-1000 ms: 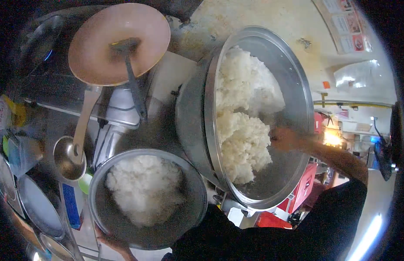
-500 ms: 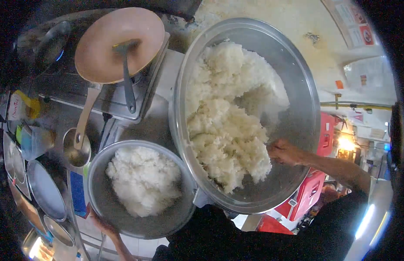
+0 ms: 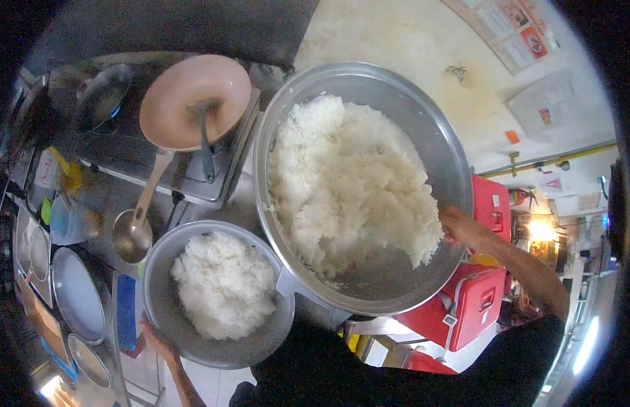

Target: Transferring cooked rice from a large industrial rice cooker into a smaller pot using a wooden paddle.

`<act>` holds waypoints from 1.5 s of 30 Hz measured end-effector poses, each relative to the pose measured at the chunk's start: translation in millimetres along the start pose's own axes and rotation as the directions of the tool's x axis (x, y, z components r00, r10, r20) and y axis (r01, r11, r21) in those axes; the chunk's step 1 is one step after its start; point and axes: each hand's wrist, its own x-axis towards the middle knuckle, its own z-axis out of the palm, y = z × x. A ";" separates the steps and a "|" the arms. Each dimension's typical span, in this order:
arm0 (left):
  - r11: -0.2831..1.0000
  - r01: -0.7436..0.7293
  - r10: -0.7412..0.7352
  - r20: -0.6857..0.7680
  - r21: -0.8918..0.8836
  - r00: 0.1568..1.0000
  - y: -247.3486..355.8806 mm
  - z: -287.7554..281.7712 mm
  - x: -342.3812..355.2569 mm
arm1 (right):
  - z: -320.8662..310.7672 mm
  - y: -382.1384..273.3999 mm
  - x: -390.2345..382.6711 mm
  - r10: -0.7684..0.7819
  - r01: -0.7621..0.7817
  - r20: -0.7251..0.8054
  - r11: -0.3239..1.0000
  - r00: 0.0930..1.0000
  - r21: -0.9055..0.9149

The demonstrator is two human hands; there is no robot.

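A large round metal pot (image 3: 457,150) holds a big heap of white cooked rice (image 3: 356,169). Inside its right wall is my right hand (image 3: 456,226), with fingers closed at the edge of the rice; whatever it grips is hidden under the grains. A smaller grey metal basin (image 3: 261,342) stands to the left, touching or nearly touching the pot, with a mound of rice (image 3: 223,285) in it. My left hand (image 3: 159,340) is closed on the basin's lower left rim, its fingers partly hidden behind the wall.
At the back left, a pink frying pan (image 3: 172,102) with a dark spatula (image 3: 205,142) rests on a stove (image 3: 213,183). Nearby are a small metal saucepan (image 3: 132,237), a plastic container (image 3: 71,220) and a grey pan (image 3: 77,292). Red cooler boxes (image 3: 474,298) stand right of the pot.
My head view has shifted. Rice in the pot has been pushed toward the right wall along with my right hand, and its surface has changed shape. My left hand stays at the basin.
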 end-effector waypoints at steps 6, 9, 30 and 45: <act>0.995 -0.063 0.060 0.041 0.079 0.997 0.1 -1.6 -3.4 | -6.0 -6.6 -44.9 0.067 -0.063 -0.173 0.998 0.983 0.029; 0.993 -0.054 0.061 0.066 -0.104 0.996 -12.1 -3.2 1.3 | -4.0 -24.7 -73.5 -0.021 -0.015 -0.335 0.994 0.942 -0.105; 0.777 0.104 0.015 0.184 -0.621 0.983 18.3 -8.2 -5.3 | 318.9 -126.7 -5.3 -0.538 0.306 0.345 -0.165 0.769 -0.938; 0.815 0.139 0.070 0.333 -0.562 0.940 10.6 -13.6 5.7 | 19.7 -70.5 -99.3 -0.305 -0.060 -0.339 0.660 0.890 -0.749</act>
